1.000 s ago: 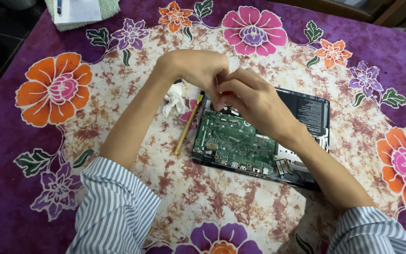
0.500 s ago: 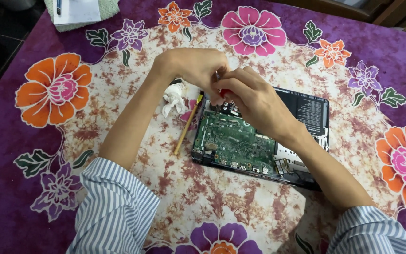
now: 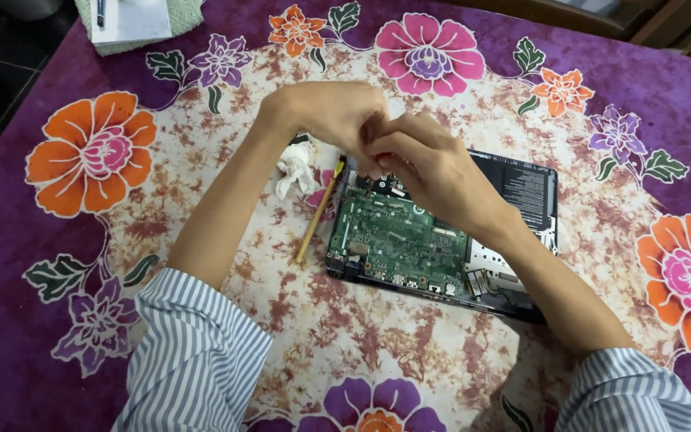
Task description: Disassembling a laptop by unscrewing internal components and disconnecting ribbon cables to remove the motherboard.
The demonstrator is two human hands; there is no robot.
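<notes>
My left hand [image 3: 333, 112] and my right hand [image 3: 429, 172] have stayed pressed together over the far left corner of the opened laptop [image 3: 441, 240]. They have hardly moved since a moment ago. A small red bit showed between my fingers then; now my fingers cover it. Both hands are curled in tight, but I cannot tell what they pinch. The green board [image 3: 397, 240] lies bare inside the laptop, near the middle of the flowery tablecloth [image 3: 81, 160]. A thin brush [image 3: 317, 216] and a crumpled tissue [image 3: 293, 168] lie just beside the laptop's left edge. I think I am fiddling with one tiny part.
</notes>
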